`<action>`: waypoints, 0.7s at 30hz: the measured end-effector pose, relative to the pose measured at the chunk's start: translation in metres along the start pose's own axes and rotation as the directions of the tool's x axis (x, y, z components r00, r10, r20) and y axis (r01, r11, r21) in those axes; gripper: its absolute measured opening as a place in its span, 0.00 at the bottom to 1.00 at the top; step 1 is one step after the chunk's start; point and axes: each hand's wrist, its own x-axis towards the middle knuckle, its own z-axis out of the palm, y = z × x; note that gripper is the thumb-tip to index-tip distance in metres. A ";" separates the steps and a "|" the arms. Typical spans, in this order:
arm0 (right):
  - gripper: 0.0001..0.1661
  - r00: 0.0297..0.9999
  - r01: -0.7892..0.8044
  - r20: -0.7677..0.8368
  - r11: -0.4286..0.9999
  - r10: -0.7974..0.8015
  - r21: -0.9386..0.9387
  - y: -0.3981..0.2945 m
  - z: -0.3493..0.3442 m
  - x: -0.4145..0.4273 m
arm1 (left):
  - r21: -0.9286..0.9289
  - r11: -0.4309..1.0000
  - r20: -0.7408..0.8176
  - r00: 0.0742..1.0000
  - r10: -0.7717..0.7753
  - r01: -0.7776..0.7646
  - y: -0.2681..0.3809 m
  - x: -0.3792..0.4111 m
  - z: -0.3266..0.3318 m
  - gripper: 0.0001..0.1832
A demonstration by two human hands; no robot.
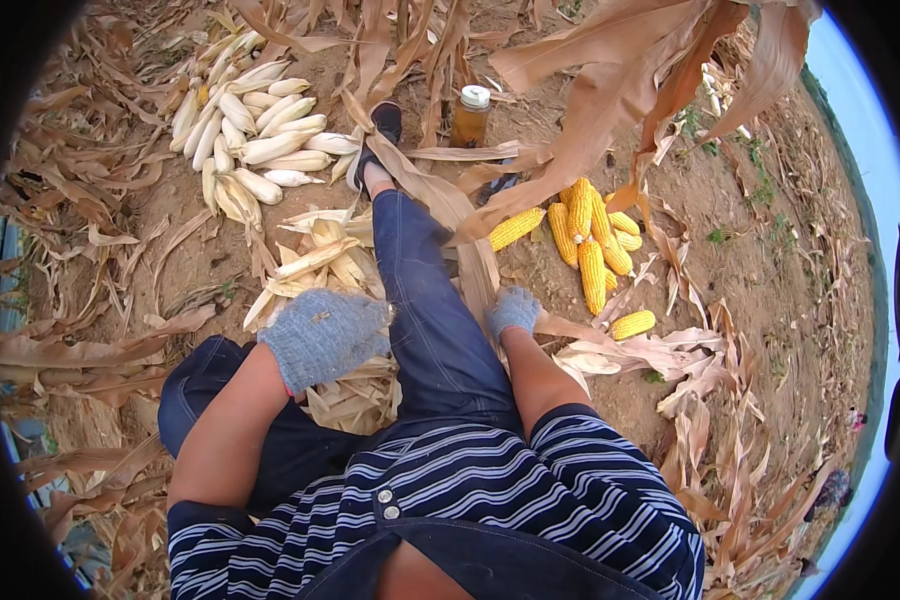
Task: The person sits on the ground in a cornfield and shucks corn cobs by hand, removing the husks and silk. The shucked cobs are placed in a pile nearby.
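My left hand, in a grey knit glove, is bent in front of my left thigh, back of the hand up. Wispy corn silk shows by its fingertips; whatever lies under the palm is hidden. My right hand, gloved alike, is beyond my outstretched leg, beside a long dry corn leaf; its fingers are partly hidden. Stripped husks lie in front of my left hand. Ears in pale husks form a heap at the upper left. Bare yellow corn cobs are piled ahead of my right hand, one cob apart.
A bottle with a white lid and amber liquid stands upright beyond my foot. Dry corn leaves hang across the upper right. More leaves and stalks litter the soil at the left. A person is far off at the right.
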 end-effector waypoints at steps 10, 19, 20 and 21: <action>0.66 0.980 -0.133 0.138 0.988 0.143 -0.080 0.025 -0.041 -0.022 | 0.046 0.997 -0.083 0.995 0.064 -0.060 -0.006 -0.002 0.015 0.21; 0.52 0.826 -0.262 0.528 0.964 0.197 0.049 0.013 -0.037 -0.015 | 0.048 0.999 -0.065 0.998 0.018 -0.015 0.009 0.005 0.009 0.20; 0.50 0.826 -0.250 0.537 0.965 0.169 0.081 0.012 -0.032 -0.013 | 0.052 0.998 -0.064 0.998 0.025 -0.021 0.006 0.006 0.013 0.20; 0.48 0.827 -0.238 0.545 0.964 0.140 0.115 0.011 -0.025 -0.010 | 0.059 0.998 -0.077 0.996 0.038 -0.033 0.005 0.007 0.017 0.21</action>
